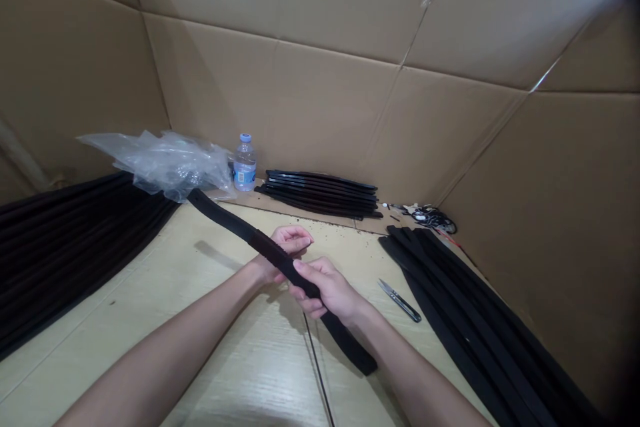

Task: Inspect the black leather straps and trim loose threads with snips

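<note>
Your forearms come in from the bottom of the frame and meet at centre over the table (150, 320), a pale wood-grain top walled in by cardboard (325, 93) on every side. Biggest of the loose stock is the left pile (65, 247) of long black strips, running off the left edge; a right pile (480, 320) fans from centre right down to the lower right corner, and a smaller neat stack (320, 192) lies against the back wall at upper centre. Crumpled plastic (165, 163) sits on the left pile's far end, with a bottle (245, 163) upright just beside it.

Between your hands is the strip (225, 220), a long black band slanting from the plastic at upper left down to lower centre, where its free end rests on the table. Your right hand (327, 290) is closed around it, thumb on top and fingers wrapped under. Your left hand (285, 250) sits just behind it, fingers curled against the strip's far edge, apparently pinching it, though the band hides the grip.

To work it well, I'd judge you should keep both grips close together so the band cannot twist or sag between them, and hold the textured section flat and facing you. Mind the long tail: it could drag the plastic. Snips (400, 301) lie just right of your right hand, within easy reach; small clutter (430, 217) sits in the far corner.
</note>
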Tool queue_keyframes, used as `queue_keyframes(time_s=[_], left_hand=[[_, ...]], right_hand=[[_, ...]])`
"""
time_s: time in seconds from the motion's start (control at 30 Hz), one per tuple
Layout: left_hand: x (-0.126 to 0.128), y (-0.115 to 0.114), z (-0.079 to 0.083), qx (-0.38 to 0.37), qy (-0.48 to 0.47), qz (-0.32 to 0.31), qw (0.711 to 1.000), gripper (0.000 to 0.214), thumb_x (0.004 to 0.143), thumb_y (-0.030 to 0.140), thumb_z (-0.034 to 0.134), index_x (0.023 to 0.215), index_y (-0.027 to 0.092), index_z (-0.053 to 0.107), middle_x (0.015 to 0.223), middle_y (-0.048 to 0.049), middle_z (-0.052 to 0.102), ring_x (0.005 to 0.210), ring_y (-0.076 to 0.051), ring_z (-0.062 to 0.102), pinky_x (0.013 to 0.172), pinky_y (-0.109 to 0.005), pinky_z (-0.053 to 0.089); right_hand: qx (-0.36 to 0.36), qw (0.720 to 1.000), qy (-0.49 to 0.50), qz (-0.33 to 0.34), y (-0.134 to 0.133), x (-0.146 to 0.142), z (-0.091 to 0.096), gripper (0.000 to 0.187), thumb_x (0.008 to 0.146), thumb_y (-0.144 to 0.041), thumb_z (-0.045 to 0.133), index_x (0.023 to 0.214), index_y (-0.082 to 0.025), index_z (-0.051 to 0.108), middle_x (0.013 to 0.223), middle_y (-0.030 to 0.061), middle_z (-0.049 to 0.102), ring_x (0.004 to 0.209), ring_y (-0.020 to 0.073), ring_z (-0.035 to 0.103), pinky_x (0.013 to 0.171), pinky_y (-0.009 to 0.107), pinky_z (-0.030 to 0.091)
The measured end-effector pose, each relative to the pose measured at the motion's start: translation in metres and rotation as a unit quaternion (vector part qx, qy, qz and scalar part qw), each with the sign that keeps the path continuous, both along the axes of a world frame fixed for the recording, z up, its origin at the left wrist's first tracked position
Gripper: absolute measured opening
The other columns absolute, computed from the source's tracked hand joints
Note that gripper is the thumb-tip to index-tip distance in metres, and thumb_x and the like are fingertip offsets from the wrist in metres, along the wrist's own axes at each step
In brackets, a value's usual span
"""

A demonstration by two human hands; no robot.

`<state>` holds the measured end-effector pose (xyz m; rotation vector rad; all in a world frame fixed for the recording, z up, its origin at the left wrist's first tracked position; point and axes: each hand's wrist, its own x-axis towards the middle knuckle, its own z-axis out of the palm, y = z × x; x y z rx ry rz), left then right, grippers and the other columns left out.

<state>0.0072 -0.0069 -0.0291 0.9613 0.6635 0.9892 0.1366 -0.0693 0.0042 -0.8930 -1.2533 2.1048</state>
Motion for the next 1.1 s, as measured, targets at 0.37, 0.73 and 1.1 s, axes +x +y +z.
queue_keyframes(time_s=[0.37, 0.73, 1.1], left_hand=[[-0.013, 0.012, -0.017, -0.017, -0.053, 0.083, 0.995, 0.025, 0.061, 0.024, 0.068, 0.075, 0.010, 0.053, 0.045, 0.0095, 0.030, 0.035, 0.004, 0.020, 0.036, -0.012, 0.011], [-0.009, 0.006, -0.011, -0.043, -0.038, 0.046, 0.997, 0.027, 0.062, 0.029, 0.070, 0.074, 0.012, 0.052, 0.045, 0.0098, 0.026, 0.036, 0.004, 0.017, 0.037, -0.013, 0.006], [-0.004, 0.003, -0.010, -0.037, -0.015, 0.039, 0.998, 0.032, 0.059, 0.028, 0.073, 0.074, 0.013, 0.049, 0.046, 0.0097, 0.030, 0.035, 0.004, 0.020, 0.036, -0.012, 0.009]], right_hand=[[0.093, 0.983, 0.002, -0.156, 0.012, 0.007, 0.000, 0.041, 0.076, -0.051, 0.058, 0.084, -0.010, 0.059, 0.060, -0.0019, 0.045, 0.038, 0.0021, 0.032, 0.033, 0.016, 0.018], [0.192, 0.943, -0.062, -0.265, 0.022, 0.009, -0.008, 0.038, 0.074, -0.049, 0.059, 0.077, -0.011, 0.060, 0.056, -0.0023, 0.046, 0.036, 0.0041, 0.033, 0.033, 0.019, 0.020], [0.214, 0.938, -0.079, -0.262, 0.027, 0.009, -0.014, 0.031, 0.069, -0.042, 0.067, 0.073, -0.013, 0.056, 0.052, -0.0032, 0.051, 0.037, 0.0075, 0.044, 0.036, 0.020, 0.035]])
